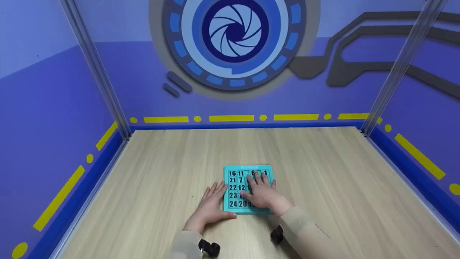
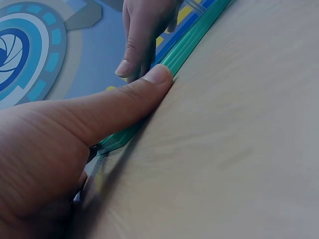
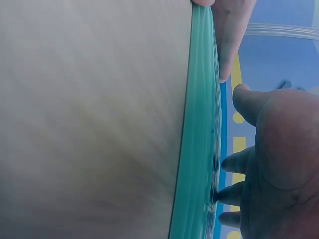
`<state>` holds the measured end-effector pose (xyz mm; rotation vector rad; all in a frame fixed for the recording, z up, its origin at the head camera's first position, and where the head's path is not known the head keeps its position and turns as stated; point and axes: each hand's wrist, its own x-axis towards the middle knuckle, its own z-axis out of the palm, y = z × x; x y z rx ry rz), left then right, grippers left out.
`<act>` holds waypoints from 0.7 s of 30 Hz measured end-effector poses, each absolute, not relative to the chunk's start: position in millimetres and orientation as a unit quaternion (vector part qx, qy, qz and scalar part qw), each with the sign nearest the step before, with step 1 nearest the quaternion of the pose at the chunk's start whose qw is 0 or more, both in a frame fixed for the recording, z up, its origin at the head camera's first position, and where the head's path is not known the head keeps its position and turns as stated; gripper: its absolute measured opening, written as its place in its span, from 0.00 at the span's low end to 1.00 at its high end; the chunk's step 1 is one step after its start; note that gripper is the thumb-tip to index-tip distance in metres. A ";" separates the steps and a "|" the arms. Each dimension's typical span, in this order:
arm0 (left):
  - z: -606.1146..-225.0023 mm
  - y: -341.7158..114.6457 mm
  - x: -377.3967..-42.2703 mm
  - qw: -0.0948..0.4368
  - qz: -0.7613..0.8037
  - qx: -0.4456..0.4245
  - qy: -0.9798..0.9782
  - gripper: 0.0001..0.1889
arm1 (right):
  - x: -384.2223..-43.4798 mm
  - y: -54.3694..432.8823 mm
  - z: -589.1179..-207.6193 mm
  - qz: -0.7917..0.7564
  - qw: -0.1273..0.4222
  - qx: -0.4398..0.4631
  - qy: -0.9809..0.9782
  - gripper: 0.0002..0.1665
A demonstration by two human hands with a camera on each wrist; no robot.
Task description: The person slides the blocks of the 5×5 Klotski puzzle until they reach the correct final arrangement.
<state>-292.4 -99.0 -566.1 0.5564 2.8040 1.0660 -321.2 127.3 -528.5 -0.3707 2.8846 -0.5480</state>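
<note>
A turquoise sliding number puzzle [image 1: 233, 191] lies flat on the table, its tiles bearing black numbers such as 16, 21 and 24. My left hand [image 1: 211, 205] braces its near left corner, straight fingers along the left side. In the left wrist view the thumb [image 2: 158, 74] lies straight against the near edge of the frame. Over the right part of the puzzle my right hand [image 1: 265, 194] is spread, palm down, hiding many tiles. Its fingertips reach the upper rows, where a gap shows beside the 11. From the right wrist view, the right fingers [image 3: 232, 194] point down at the tile face.
The wood-grain table [image 1: 161, 162] extends around the puzzle on all sides. Blue-purple panels [image 1: 118, 79] with yellow dashes enclose it at the back, left and right, joined by metal corner posts [image 1: 97, 68]. Small black devices [image 1: 209, 248] sit at both wrists.
</note>
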 end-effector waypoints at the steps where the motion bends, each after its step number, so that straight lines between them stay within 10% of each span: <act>1: -566.3 -99.0 -292.5 0.046 0.348 0.182 0.919 0.60 | -320.9 126.6 -528.6 -0.183 0.089 -0.126 0.971 0.47; 21: -565.5 -99.3 -292.7 0.050 0.341 0.180 0.921 0.60 | -321.2 116.2 -529.5 -0.184 0.091 -0.137 0.969 0.49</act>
